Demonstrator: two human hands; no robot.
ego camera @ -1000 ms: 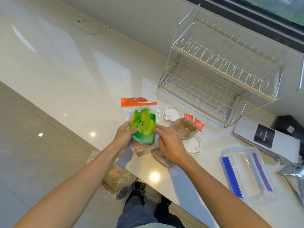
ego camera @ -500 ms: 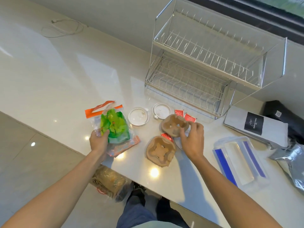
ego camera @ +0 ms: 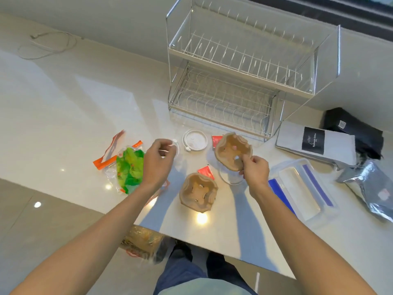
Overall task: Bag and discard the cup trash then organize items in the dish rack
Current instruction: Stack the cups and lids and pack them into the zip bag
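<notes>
My right hand pinches the edge of a brown cardboard cup holder and holds it tilted above the counter. A second cup holder lies flat near the counter's front edge. My left hand has its fingers curled round the rim of a clear cup lid. A white lid sits beside it. To the left lies a clear zip bag with an orange seal and a green wrapper inside. The wire dish rack stands empty at the back.
Red packets lie among the holders. A clear container with blue clips, a white coffee bag, a black bag and a silver pouch fill the right side. A cable lies far left. A bag sits on the floor.
My left hand let go of the zip bag with the green wrapper and moved right onto the clear lid. My right hand lifted the far cup holder off the counter.
</notes>
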